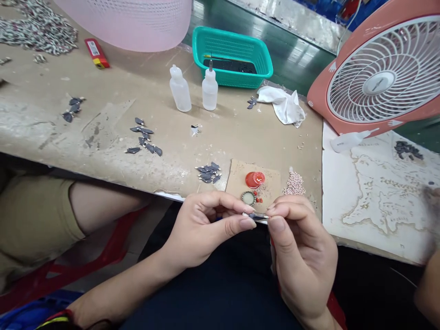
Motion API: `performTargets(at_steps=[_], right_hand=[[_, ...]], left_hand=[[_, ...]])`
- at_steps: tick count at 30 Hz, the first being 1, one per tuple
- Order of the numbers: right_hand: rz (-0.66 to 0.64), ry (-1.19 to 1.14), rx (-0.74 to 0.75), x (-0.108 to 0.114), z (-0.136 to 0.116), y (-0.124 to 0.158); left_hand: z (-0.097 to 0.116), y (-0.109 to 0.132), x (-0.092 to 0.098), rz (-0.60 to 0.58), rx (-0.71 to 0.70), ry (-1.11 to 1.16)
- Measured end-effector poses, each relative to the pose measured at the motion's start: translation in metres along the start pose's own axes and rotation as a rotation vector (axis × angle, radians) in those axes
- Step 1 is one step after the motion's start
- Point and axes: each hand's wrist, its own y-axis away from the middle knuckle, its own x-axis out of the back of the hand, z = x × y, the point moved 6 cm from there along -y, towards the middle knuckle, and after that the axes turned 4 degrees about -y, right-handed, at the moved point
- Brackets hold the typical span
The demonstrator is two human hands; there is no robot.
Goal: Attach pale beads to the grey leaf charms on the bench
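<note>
At lower centre of the frame the left hand point(206, 227) and right hand point(299, 247) both pinch a small dark piece point(256, 215) at the fingertips, just below the red cap point(255, 179) and bead pile point(294, 184). A light, steady grip seems wise here, since squeezing could flick it away.

A teal basket point(232, 46) stands at the table's point(137, 91) far edge; a white cloth point(283, 104) lies just beside it, near a pink fan point(381, 75).

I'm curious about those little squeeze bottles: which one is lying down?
The bottle on the white sheet beneath the pink fan lies on its side; the other two stand upright by the teal basket.
</note>
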Motion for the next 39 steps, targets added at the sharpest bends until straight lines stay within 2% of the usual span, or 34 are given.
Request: performTargets(at_steps=[10, 23, 39], right_hand=[[-0.018, 0.156, 0.158, 0.005, -0.007, 0.003], [-0.030, 0.201, 0.188, 0.009, -0.007, 0.005], [-0.085, 0.244, 0.173, 0.008, -0.006, 0.007]], left_hand=[[0.001, 0.007, -0.006, 0.002, -0.039, -0.050], [0.001, 0.007, -0.010, -0.004, -0.094, -0.079], [0.018, 0.020, -0.014, 0.032, -0.413, -0.468]])
